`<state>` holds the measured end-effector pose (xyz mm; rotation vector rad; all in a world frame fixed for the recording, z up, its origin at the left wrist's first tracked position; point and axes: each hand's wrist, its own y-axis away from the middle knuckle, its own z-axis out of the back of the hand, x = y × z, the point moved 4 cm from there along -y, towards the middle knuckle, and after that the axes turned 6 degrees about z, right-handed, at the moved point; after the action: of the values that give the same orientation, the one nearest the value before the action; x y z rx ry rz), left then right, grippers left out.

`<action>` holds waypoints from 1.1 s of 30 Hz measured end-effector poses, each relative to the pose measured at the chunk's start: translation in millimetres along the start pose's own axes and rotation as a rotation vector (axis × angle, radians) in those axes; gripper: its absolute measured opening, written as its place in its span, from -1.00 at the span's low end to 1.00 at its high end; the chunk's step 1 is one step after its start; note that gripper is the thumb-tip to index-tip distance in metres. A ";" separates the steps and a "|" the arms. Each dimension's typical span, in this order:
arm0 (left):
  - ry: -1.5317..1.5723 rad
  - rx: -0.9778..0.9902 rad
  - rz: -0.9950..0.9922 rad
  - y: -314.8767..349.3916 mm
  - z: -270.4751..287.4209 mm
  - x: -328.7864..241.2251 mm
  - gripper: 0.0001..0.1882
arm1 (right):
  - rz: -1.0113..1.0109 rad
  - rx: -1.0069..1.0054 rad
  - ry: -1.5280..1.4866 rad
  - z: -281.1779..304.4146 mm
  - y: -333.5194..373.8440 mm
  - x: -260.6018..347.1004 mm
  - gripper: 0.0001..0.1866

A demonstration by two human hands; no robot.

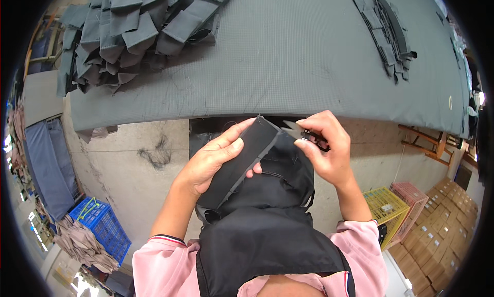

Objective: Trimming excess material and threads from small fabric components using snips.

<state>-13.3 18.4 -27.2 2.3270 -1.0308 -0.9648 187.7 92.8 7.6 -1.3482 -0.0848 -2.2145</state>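
Note:
My left hand [218, 155] is closed round a dark grey sewn fabric strip [242, 160], thumb on top and fingertips showing at its lower edge. The strip slants up to the right, its far end near the table's front edge. In my right hand [327, 142] I grip small thread snips [303, 132] with black handles. Their blades are parted and point left, close to the strip's upper right corner. A loose thread end sticks up at the strip's top.
A grey-covered table [288, 55] spans the far side. Piled fabric pieces [123, 29] lie on its left, a smaller bundle [386, 37] on its right. Thread scraps [157, 153] litter the floor. A blue crate [103, 227] stands left; a yellow crate [386, 207] and cardboard boxes [437, 230] stand right.

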 end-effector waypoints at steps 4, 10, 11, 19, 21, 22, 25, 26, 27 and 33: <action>0.071 0.065 0.069 -2.5 -8.1 2.0 -0.37 | 0.119 0.016 0.103 -2.2 -6.6 3.1 -0.66; 0.042 0.099 0.096 -3.1 -19.9 -1.5 -0.42 | 0.244 0.066 0.171 -5.4 -14.8 5.7 -0.64; 0.007 0.105 0.117 -3.4 -19.5 -1.9 -0.43 | 0.254 0.070 0.186 -4.8 -15.5 6.4 -0.64; -0.086 0.058 0.114 -4.7 -19.0 1.4 -0.43 | 0.293 -0.015 0.179 -1.8 -8.9 7.8 -0.67; -0.139 0.018 0.096 -4.4 -20.8 -2.0 -0.44 | 0.263 -0.014 0.153 -3.2 -8.3 7.9 -0.68; -0.139 0.021 0.097 -5.0 -19.3 -1.5 -0.44 | 0.246 -0.003 0.170 -5.3 -7.7 5.8 -0.68; -0.192 0.053 0.069 -4.6 -17.0 -2.7 -0.45 | 0.214 -0.021 0.177 -5.5 -5.2 7.1 -0.65; -0.169 0.045 0.067 -3.6 -18.5 -4.4 -0.43 | 0.208 -0.030 0.124 -4.9 -6.0 9.9 -0.65; -0.145 0.036 0.065 -2.7 -19.4 -5.4 -0.41 | 0.203 -0.040 0.070 -4.4 -6.0 11.9 -0.66; -0.041 0.091 0.088 -3.3 -20.4 -2.9 -0.41 | 0.221 -0.039 0.191 -4.4 8.0 8.9 -0.59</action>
<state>1.8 24.6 -14.3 2.3217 -1.2065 -0.9531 184.8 80.9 11.1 -1.1009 0.1697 -2.1523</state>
